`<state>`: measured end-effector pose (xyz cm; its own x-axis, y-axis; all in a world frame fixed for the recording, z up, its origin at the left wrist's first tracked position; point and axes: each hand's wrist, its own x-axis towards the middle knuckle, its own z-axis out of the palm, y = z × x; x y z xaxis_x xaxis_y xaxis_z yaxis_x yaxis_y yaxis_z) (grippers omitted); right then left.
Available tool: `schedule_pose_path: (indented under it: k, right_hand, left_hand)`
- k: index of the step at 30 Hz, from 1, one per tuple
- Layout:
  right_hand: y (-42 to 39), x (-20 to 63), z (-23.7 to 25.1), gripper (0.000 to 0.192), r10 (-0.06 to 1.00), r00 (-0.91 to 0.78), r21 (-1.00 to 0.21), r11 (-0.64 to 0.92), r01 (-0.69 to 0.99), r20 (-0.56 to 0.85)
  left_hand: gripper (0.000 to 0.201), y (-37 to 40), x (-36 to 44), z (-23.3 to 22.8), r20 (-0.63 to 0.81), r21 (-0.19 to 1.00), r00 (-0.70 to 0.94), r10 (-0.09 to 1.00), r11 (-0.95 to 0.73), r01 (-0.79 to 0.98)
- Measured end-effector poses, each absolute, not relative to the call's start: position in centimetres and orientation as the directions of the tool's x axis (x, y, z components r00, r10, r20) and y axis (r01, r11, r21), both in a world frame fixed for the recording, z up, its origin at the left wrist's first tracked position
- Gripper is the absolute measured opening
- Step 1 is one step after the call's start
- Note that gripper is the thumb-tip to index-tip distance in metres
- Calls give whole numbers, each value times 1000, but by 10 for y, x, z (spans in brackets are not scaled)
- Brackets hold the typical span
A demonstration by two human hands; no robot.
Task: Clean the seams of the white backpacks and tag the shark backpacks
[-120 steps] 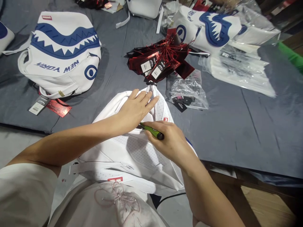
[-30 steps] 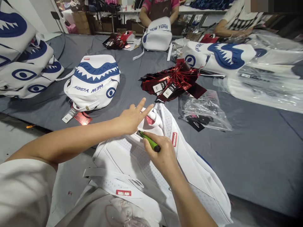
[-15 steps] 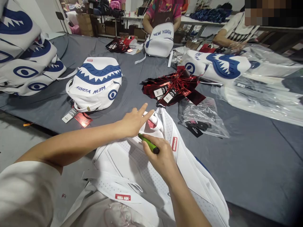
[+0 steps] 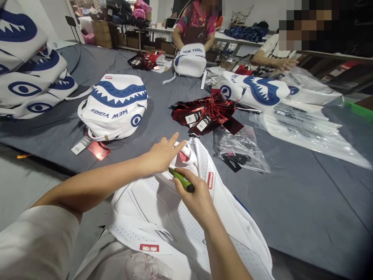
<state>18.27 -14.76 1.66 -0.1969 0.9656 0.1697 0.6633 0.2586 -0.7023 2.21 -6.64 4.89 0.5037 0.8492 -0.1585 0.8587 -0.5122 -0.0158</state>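
A white backpack (image 4: 140,194) lies over my lap and the table's edge, its dotted back panel and straps with red labels facing up. My right hand (image 4: 194,190) is closed round a slim green tool with a black end (image 4: 183,181), whose tip touches the bag near its top. Just beyond, my left hand (image 4: 165,153) rests on the bag beside the white top handle (image 4: 189,155), fingers stretched and apart. The tool's exact kind cannot be made out.
Red and black hang tags (image 4: 206,112) lie ahead beside a clear plastic bag (image 4: 241,147). Left stand a tagged white backpack (image 4: 116,105) and a stack of similar backpacks (image 4: 26,85). Across the grey table (image 4: 314,202), two people handle bags; plastic-wrapped backpacks (image 4: 309,128) lie right.
The view has shifted slightly, so the table things sit a little further left. Both hands keep nearly the same place on the backpack, the green tool still in my right hand.
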Motion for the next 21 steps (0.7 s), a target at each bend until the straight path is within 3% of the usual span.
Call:
schedule_pose_path:
  k: [5, 9, 16, 21]
  right_hand:
    - [-146, 184, 15, 23, 968, -174, -645, 252, 722, 183]
    - [-144, 184, 14, 26, 955, -222, -759, 290, 582, 195]
    - [-144, 181, 15, 27, 961, -209, -791, 270, 548, 183]
    - [-145, 180, 13, 27, 975, -152, -731, 224, 645, 164]
  left_hand:
    - [98, -66, 21, 47, -135, 1, 505, 852, -510, 860]
    - [99, -64, 20, 43, -130, 20, 510, 851, -512, 859]
    - [101, -63, 20, 45, -159, 50, 504, 849, -503, 863]
    - [99, -63, 20, 48, -177, 71, 510, 842, -506, 860]
